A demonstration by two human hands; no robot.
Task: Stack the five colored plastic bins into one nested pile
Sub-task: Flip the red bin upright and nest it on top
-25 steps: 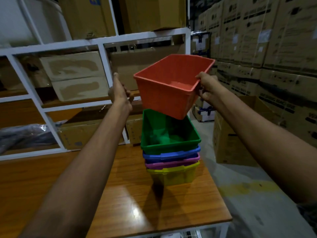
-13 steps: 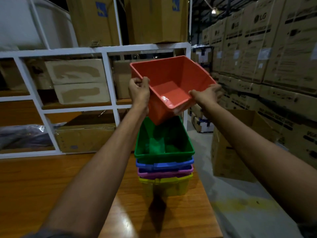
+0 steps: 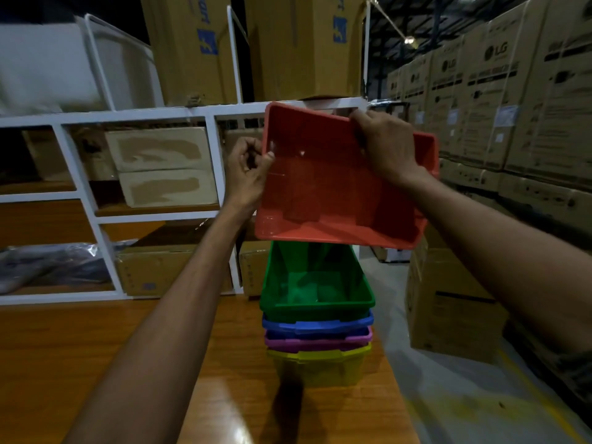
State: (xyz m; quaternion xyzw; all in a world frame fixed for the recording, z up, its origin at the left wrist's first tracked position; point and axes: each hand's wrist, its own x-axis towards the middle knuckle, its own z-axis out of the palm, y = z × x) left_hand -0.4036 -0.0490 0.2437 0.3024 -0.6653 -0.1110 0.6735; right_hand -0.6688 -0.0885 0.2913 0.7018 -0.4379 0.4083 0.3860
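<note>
Red bin (image 3: pixel 320 193) hangs tipped just above the green bin (image 3: pixel 317 283), top of the pile (image 3: pixel 317 344). Left hand (image 3: pixel 250 174) pinches its side rim; right hand (image 3: pixel 387 149) grips the far rim. Next, I think: level it, lower it in.

**What we cannot make out around the raised red bin**

The red bin (image 3: pixel 336 193) covers the far rim of the green bin (image 3: pixel 317 310) beneath it. The right hand (image 3: pixel 389 149) lies over part of the red bin's far rim, and its fingertips are out of our sight behind that wall. Of the blue bin (image 3: pixel 317 324) and pink bin (image 3: pixel 317 341) we see only rims, and the yellow bin (image 3: pixel 320 370) has its inside hidden by those nested in it. The left forearm runs off the bottom edge and the right forearm off the right edge. The counter (image 3: pixel 96 363) is cut at left and bottom. The small print on the cardboard boxes (image 3: pixel 512 100) is too blurred to read.
</note>
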